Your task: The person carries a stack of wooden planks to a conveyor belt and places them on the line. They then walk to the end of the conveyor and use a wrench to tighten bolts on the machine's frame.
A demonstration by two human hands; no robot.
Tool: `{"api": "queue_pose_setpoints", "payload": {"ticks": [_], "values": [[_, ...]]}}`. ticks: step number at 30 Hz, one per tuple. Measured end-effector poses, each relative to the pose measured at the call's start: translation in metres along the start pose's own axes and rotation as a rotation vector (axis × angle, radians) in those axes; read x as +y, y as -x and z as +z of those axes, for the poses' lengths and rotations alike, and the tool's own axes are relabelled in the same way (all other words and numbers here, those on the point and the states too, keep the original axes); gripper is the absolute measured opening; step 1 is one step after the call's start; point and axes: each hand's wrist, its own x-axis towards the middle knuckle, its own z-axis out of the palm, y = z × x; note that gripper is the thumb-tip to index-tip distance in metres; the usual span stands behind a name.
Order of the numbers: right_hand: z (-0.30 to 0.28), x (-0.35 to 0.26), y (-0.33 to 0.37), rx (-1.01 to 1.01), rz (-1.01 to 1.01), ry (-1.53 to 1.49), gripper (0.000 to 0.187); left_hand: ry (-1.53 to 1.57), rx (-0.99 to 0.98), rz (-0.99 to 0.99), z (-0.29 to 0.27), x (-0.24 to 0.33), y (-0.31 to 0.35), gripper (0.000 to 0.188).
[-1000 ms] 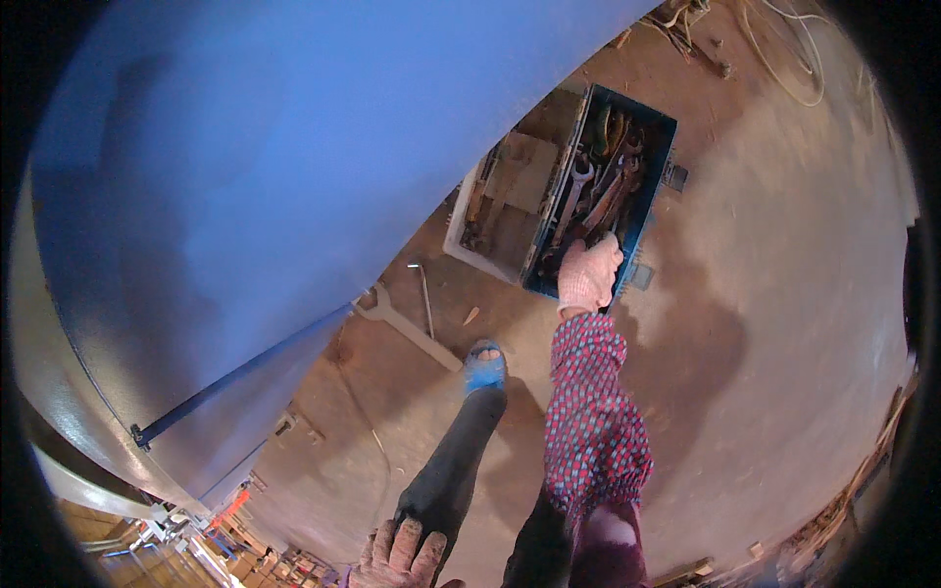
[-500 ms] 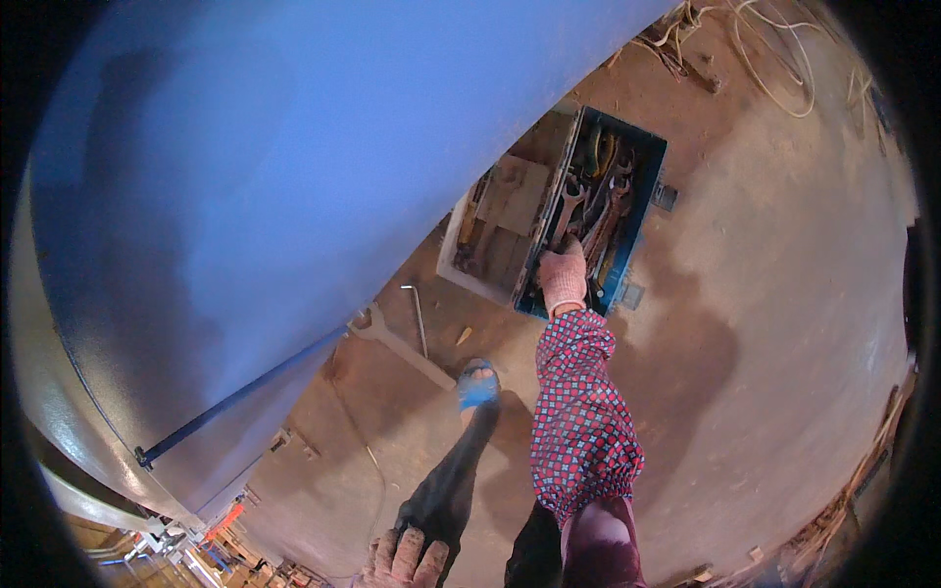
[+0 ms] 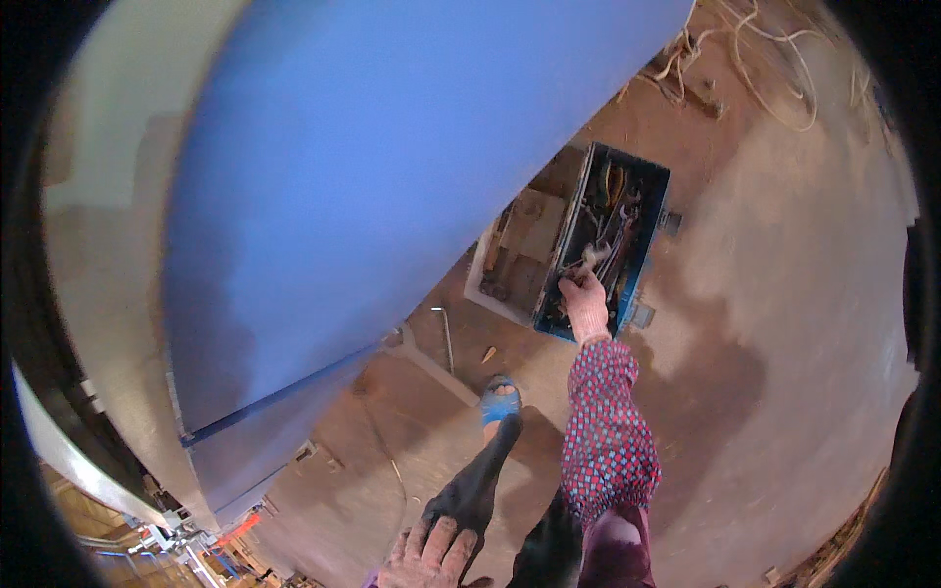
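Right hand (image 3: 588,306): down in the blue toolbox (image 3: 649,233), fingers closed round a metal tool (image 3: 591,257).
Toolbox: open on the dusty floor (image 3: 784,323), full of wrenches and pliers, pale tray (image 3: 520,253) just beside it.
Left hand (image 3: 431,557): flat on the dark-trousered knee.
Foot: blue sandal (image 3: 501,400), near the toolbox.
Overhead: big blue panel (image 3: 392,167).

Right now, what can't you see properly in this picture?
Head view only:
- Tools in the blue toolbox: too small and jumbled to tell apart.
- What the right hand grips: hidden by its fingers.
- Left hand: cut off by the lower edge.
- Floor behind the big blue panel: hidden.
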Motion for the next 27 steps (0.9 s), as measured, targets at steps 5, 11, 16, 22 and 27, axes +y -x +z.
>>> {"api": "queue_pose_setpoints", "payload": {"ticks": [5, 11, 16, 22, 27], "values": [[-0.023, -0.099, 0.11, -0.143, 0.024, -0.336, 0.03, 0.124, 0.054, -0.106, -0.002, -0.004, 0.03, 0.058], [-0.048, -0.147, 0.293, -0.604, 0.054, 0.009, 0.018, 0.636, 0.108, -0.487, 0.018, -0.018, 0.101, 0.056], [-0.096, -0.206, 0.51, -1.08, 0.249, 0.272, 0.023, 1.276, 0.614, -0.143, 0.013, 0.017, 0.158, 0.062], [-0.06, -0.224, 0.608, -1.319, 0.188, 0.448, 0.019, 2.523, 0.988, -0.594, -0.036, -0.007, 0.26, 0.028], [0.007, -0.243, 0.685, -1.417, 0.214, 0.702, 0.022, 2.734, 1.482, -0.489, -0.019, -0.08, 0.333, 0.027]]}}
